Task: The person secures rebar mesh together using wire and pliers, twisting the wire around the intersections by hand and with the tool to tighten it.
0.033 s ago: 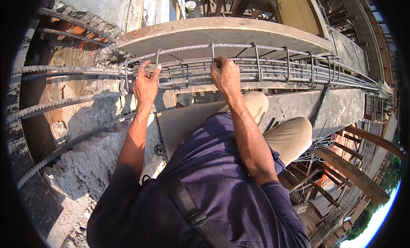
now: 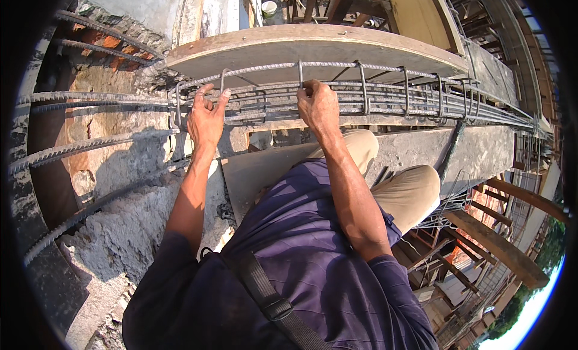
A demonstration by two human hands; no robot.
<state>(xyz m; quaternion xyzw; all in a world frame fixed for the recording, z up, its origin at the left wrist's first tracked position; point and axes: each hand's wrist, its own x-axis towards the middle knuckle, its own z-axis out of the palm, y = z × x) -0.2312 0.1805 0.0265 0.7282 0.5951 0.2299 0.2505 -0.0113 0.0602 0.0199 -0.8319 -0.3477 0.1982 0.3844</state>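
A rebar cage (image 2: 385,88) of long ribbed bars and square stirrups runs from left to right in front of me. My right hand (image 2: 317,106) has its fingers closed around the side of a stirrup (image 2: 300,73), below the top bar. My left hand (image 2: 206,120) is at the cage's left end, thumb and fingers apart. Its thumb tip is by another stirrup (image 2: 223,80), and whether it presses on it I cannot tell. Some left fingertips are hidden behind the bars.
A wooden formwork board (image 2: 319,41) stands behind the cage. Thick ribbed bars (image 2: 90,148) stick out at the left over broken concrete (image 2: 126,229). My knees rest by a grey plank (image 2: 475,151). Timber beams (image 2: 500,247) and a drop lie at the lower right.
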